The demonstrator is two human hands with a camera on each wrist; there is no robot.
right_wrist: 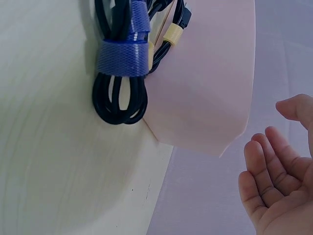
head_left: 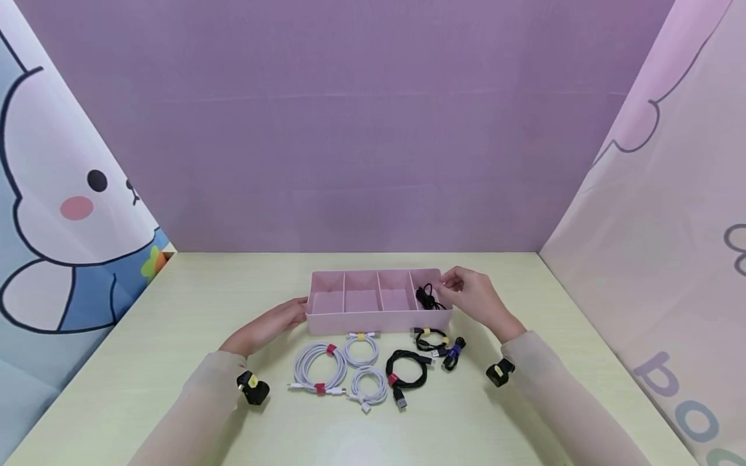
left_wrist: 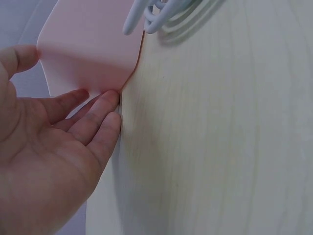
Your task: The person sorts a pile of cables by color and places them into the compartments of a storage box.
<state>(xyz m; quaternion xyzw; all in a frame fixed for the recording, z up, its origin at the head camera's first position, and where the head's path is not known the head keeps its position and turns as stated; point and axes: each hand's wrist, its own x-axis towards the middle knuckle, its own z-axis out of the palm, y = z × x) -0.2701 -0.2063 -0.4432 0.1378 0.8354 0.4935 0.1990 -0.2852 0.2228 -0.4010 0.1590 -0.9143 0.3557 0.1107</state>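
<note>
One pink box (head_left: 373, 323) with four compartments sits on the table, one black cable (head_left: 427, 301) in its three o'clock compartment, with three coiled white cables (head_left: 298, 369) near seven o'clock and three coiled black cables (head_left: 412, 385) towards four and five. At nine o'clock the left hand (head_left: 272, 327) touches the box, fingers extended; at three the right hand (head_left: 479, 299) has loose, empty fingers, though rim contact is hard to judge.
</note>
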